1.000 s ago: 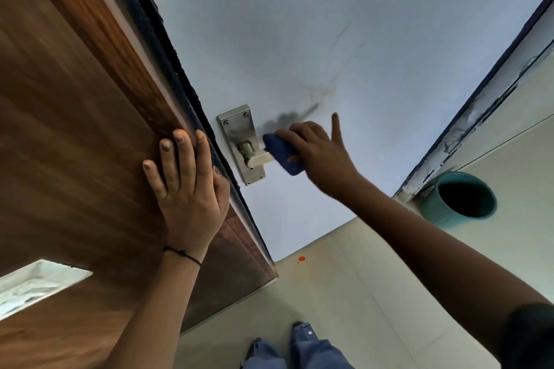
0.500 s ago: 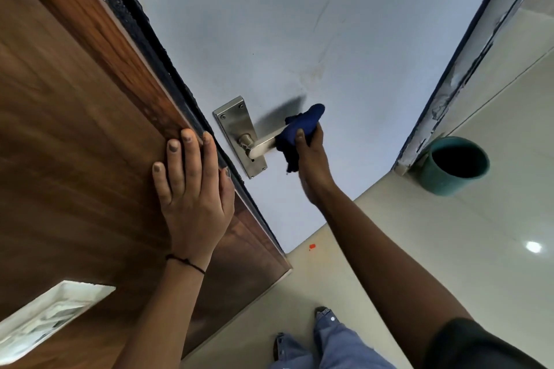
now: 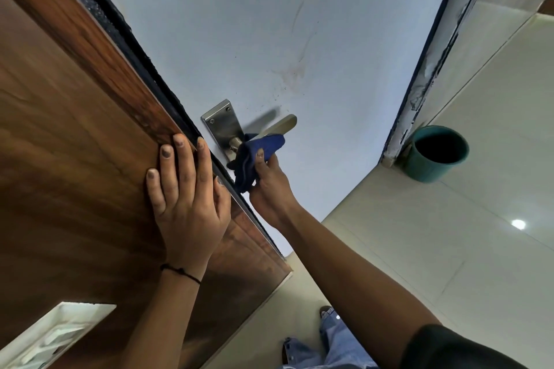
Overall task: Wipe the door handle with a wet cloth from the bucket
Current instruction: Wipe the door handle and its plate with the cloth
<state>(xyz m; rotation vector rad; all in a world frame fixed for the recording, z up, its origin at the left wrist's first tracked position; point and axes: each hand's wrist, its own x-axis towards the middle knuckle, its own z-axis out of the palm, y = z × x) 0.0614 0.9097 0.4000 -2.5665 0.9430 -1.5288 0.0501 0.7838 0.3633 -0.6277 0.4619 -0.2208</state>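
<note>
Wood panel [image 3: 69,141]: brown grained surface filling the left side, with a white recessed fitting [image 3: 51,335] low in its corner.
Left hand [image 3: 186,204]: laid flat on the wood panel, fingers spread and extended, holding nothing; the fingertips reach the dark edge strip [image 3: 132,39]. A thin black thread band circles the wrist.
Door [image 3: 269,24]: pale blue-grey face with faint scuffs and specks above the handle.
Door handle [image 3: 277,126]: brushed-metal lever on a rectangular screwed plate [image 3: 223,126], set just right of the dark strip; the lever's rounded free end shows bare, pointing right.
Cloth [image 3: 254,156]: dark blue, bunched and folded, wrapped over the lever's inner end near the pivot and hanging below it.
Right hand [image 3: 269,186]: fingers closed around the cloth from beneath, thumb pressed on its front.
Bucket [image 3: 434,153]: teal, round, dark inside, standing on the pale tiled floor [image 3: 449,249] against the door frame [image 3: 419,90], well apart from the handle.
Writing: no readable brand or label anywhere.
</note>
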